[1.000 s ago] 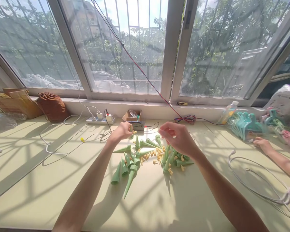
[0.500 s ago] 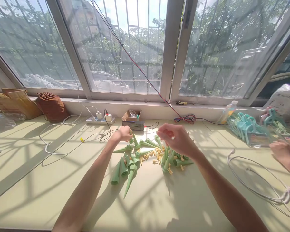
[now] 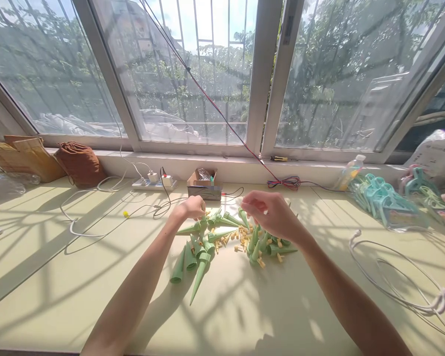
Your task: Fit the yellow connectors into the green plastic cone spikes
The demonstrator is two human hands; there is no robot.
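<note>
Pinching a green cone (image 3: 204, 222) at the pile's 11 o'clock edge, left hand (image 3: 188, 207) curled tight. Right hand (image 3: 272, 213) at 1 o'clock, fingertips pressed together, contents impossible to tell. Head view: green cones (image 3: 198, 257) and yellow caps (image 3: 241, 237) lying loose, most apparently unassembled. Bare table (image 3: 244, 316) at 6 o'clock; cardboard box (image 3: 203, 183) close at 12.

Both arms bare to frame edge, no sleeves, no watch, no rings or bands seen. Left hand (image 3: 189, 207) & right hand (image 3: 272, 213) ungloved. Wrists behind the fingers bare too. Nails too small to tell. Sun/shadow patches across forearms.
</note>
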